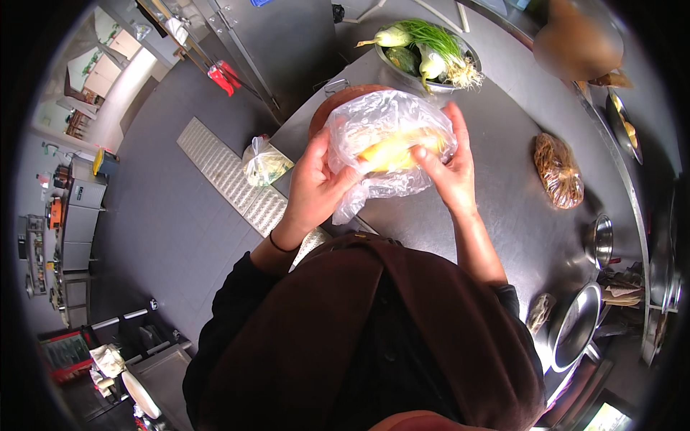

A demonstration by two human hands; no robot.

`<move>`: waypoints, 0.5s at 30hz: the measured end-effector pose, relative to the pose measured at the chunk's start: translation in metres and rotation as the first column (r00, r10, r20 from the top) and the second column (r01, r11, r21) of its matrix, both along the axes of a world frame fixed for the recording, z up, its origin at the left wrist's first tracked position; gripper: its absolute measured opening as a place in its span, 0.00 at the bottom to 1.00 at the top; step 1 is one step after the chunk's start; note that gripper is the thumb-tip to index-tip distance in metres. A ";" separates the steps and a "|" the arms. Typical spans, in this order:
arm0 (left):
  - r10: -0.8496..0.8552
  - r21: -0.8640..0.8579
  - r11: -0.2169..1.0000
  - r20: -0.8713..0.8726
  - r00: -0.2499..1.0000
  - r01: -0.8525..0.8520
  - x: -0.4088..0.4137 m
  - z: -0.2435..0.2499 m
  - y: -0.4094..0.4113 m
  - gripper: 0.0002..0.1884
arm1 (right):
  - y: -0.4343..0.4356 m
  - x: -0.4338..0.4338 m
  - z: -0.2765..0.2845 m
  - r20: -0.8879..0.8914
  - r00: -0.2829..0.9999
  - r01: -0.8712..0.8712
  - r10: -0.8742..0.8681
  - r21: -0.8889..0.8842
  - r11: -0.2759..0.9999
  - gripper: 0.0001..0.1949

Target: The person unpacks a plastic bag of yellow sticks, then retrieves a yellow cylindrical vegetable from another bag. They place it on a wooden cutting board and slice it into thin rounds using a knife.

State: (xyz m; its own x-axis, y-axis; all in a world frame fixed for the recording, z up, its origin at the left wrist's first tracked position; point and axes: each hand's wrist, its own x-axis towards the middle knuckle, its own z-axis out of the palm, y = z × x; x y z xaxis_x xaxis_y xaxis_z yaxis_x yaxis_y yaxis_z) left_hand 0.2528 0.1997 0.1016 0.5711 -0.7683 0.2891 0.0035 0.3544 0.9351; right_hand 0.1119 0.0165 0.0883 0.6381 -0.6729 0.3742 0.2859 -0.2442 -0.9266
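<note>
Between both hands I hold a clear plastic bag with yellow food inside; what food it is I cannot tell. My left hand grips the bag's left side, thumb pressed on the front. On the right side my right hand holds it, thumb against the yellow contents. Loose plastic hangs below. Partly hidden behind the bag, a round reddish-brown board lies on the stainless steel table. Beyond it stands a metal bowl holding green onions and pale green gourds.
A bag of brown dried food lies to the right, near a small steel bowl and a larger basin. A knotted plastic bag sits at the table's left edge. A perforated drain cover crosses the floor.
</note>
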 end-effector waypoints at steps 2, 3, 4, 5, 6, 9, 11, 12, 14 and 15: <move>0.010 -0.036 0.999 -0.094 0.996 -0.013 -0.009 0.009 -0.003 0.29 | -0.007 -0.001 -0.009 -0.036 0.999 -0.030 0.034 0.119 0.992 0.25; 0.021 -0.055 0.998 -0.141 0.990 -0.029 -0.011 0.012 -0.003 0.26 | -0.010 0.000 -0.015 -0.002 1.000 0.001 0.000 0.196 0.981 0.20; 0.044 -0.002 0.999 -0.047 0.998 -0.044 -0.009 0.012 -0.002 0.24 | -0.012 0.001 -0.020 0.028 0.999 0.028 -0.037 0.273 0.962 0.16; 0.061 0.048 0.997 0.048 0.997 -0.063 -0.005 0.010 -0.001 0.21 | -0.014 0.000 -0.024 0.056 0.996 0.052 -0.076 0.348 0.936 0.13; 0.076 0.096 0.991 0.143 0.987 -0.090 -0.001 0.008 0.000 0.20 | -0.015 0.000 -0.024 0.072 0.995 0.035 -0.065 0.359 0.933 0.13; 0.129 0.262 0.951 0.149 0.980 -0.165 0.005 -0.001 0.007 0.19 | -0.014 0.003 -0.026 0.218 0.965 0.009 -0.144 0.524 0.852 0.13; 0.068 0.176 0.984 -0.200 0.977 -0.033 0.005 0.001 0.005 0.19 | -0.013 0.003 -0.026 0.222 0.962 -0.002 -0.160 0.591 0.807 0.14; 0.023 0.116 0.993 -0.366 0.930 0.022 0.005 0.003 0.005 0.19 | -0.013 0.003 -0.026 0.217 0.962 -0.010 -0.164 0.629 0.778 0.15; -0.012 0.059 0.997 -0.517 0.856 0.050 0.003 0.001 0.001 0.17 | -0.010 0.004 -0.024 0.198 0.966 -0.023 -0.166 0.706 0.708 0.17; -0.032 0.027 0.998 -0.586 0.810 0.059 0.003 -0.002 -0.001 0.17 | -0.005 0.005 -0.019 0.186 0.969 -0.031 -0.163 0.743 0.668 0.19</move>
